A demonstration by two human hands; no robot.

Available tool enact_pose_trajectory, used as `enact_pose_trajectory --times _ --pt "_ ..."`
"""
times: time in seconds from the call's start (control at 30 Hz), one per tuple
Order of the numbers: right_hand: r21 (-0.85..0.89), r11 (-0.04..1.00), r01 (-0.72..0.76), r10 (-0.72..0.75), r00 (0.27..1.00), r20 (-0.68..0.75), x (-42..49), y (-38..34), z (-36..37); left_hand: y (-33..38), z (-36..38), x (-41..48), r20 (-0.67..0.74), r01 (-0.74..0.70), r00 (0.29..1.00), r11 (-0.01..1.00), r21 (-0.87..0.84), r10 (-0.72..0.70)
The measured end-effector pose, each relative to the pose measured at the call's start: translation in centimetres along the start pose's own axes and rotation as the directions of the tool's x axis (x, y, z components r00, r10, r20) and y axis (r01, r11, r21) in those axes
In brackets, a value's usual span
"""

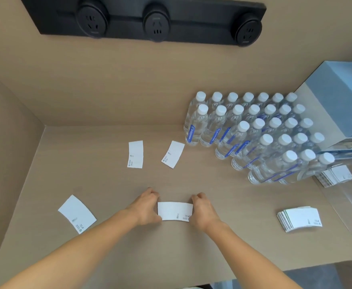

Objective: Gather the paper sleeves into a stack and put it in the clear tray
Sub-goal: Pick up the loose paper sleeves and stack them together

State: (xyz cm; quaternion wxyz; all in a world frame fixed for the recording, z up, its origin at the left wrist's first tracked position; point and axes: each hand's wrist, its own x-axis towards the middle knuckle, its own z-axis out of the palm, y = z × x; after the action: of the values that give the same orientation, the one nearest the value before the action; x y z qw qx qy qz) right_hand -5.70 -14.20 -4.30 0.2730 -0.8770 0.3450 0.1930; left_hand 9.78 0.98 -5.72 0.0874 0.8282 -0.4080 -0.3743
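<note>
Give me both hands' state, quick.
Left hand: closed on the white curved paper sleeve's left end.
Right hand: closed on its right end.

Bare desk [129, 257] is lying open in front and between the scattered paper sleeves [135, 154]. On the right, a tight block of water bottles [254, 130] is standing in the way, crowding the clear tray [341, 197]; the side walls are closing in the left.
</note>
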Motion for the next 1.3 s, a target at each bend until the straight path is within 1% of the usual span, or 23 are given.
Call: enact_pose_trajectory --times 0.07,0.23,0.33,0.4,0.5,0.6,0.67,0.77,0.87,0.97,1.07,1.1,1.2,1.23,1.3 --pt "0.049 0.999 -0.003 0.004 1.000 -0.015 0.7 -0.3 -1.5 0.2 -1.7 0.6 0.001 0.006 1.000 1.000 0.026 -0.006" --pt "0.155 0.988 0.025 -0.014 0.997 -0.070 3.6 -2.3 -4.5 1.3 -5.9 2.7 -0.054 0.019 0.998 0.994 0.107 -0.013" --pt "0.196 0.980 0.045 -0.027 0.995 -0.094 5.3 -3.5 -5.5 2.1 -7.6 4.2 -0.093 0.038 0.995 0.992 0.120 -0.027" --pt "0.221 0.974 0.042 -0.021 0.995 -0.097 6.4 -4.2 -6.0 2.5 -8.4 5.2 -0.095 0.041 0.995 0.991 0.128 -0.029" --pt "0.279 0.960 0.008 0.023 0.994 -0.108 8.0 -5.0 -6.6 2.7 -9.6 6.7 -0.060 0.002 0.998 0.984 0.179 0.009" --pt "0.372 0.924 -0.084 0.145 0.980 -0.139 9.4 -5.7 -6.7 3.1 -11.5 8.6 -0.041 -0.055 0.997 0.960 0.274 0.068" --pt "0.452 0.881 -0.143 0.230 0.962 -0.145 10.2 -6.3 -6.3 3.6 -12.8 10.1 -0.028 -0.112 0.991 0.920 0.375 0.133" --pt "0.546 0.811 -0.209 0.329 0.935 -0.130 11.3 -7.6 -5.2 4.3 -14.6 12.4 0.027 -0.226 0.967 0.800 0.556 0.255" --pt "0.604 0.755 -0.256 0.415 0.899 -0.137 12.1 -8.6 -3.7 4.9 -15.8 14.5 0.089 -0.317 0.934 0.690 0.651 0.346" --pt "0.653 0.697 -0.297 0.488 0.863 -0.128 12.5 -9.5 -2.4 4.9 -16.6 16.5 0.150 -0.392 0.909 0.670 0.631 0.390" --pt "0.710 0.636 -0.302 0.542 0.830 -0.132 13.0 -10.4 -1.1 4.5 -16.6 18.2 0.259 -0.492 0.859 0.571 0.657 0.442" --pt "0.717 0.631 -0.298 0.555 0.818 -0.148 13.2 -10.7 -0.7 4.2 -16.5 18.7 0.284 -0.512 0.846 0.539 0.669 0.450" --pt "0.675 0.661 -0.327 0.595 0.777 -0.206 13.9 -11.6 0.1 3.6 -16.0 19.6 0.346 -0.571 0.813 0.527 0.629 0.468" --pt "0.657 0.670 -0.347 0.615 0.755 -0.228 14.2 -11.8 0.3 3.5 -16.0 19.8 0.381 -0.591 0.801 0.504 0.630 0.462" --pt "0.633 0.675 -0.379 0.652 0.708 -0.271 14.7 -12.3 0.7 3.4 -16.0 20.0 0.413 -0.593 0.803 0.510 0.623 0.430"
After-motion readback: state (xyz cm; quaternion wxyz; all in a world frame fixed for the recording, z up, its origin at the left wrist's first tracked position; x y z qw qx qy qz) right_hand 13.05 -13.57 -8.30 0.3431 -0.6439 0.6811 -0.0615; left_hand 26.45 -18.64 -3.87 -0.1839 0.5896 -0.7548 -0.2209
